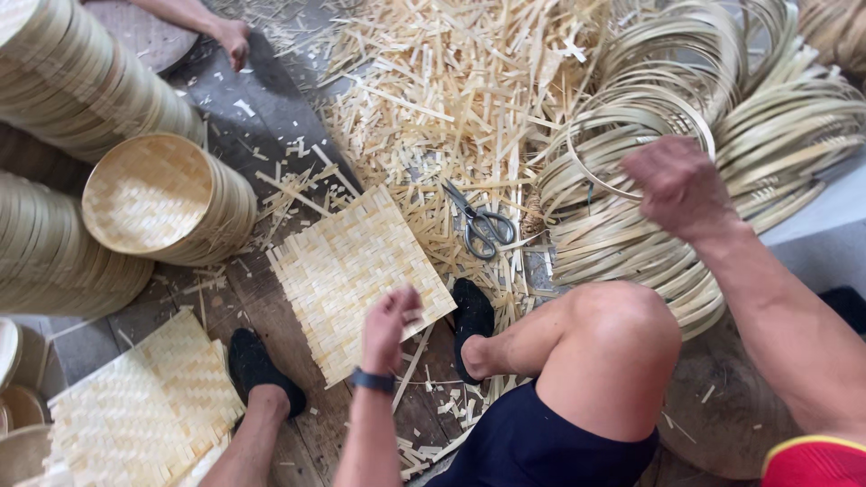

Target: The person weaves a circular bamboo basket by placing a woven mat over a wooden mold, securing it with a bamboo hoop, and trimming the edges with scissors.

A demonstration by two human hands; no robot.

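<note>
A woven bamboo mat (356, 280) (square, lying on the floor) is pinched at its edge by the left hand (390, 323); a bamboo hoop (631, 144) is grasped by the right hand (678, 185).

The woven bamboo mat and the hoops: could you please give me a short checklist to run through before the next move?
1. Left hand has hold of the woven mat at its near edge: ok.
2. Right hand has a grip on a bamboo hoop from the pile: ok.
3. Mat lies flat on the floor between the feet: ok.
4. Scissors lie free, beside the mat: ok.
5. Another person's hand is away from the mat: ok.
6. Mat edges trimmed even: cannot tell.
</note>
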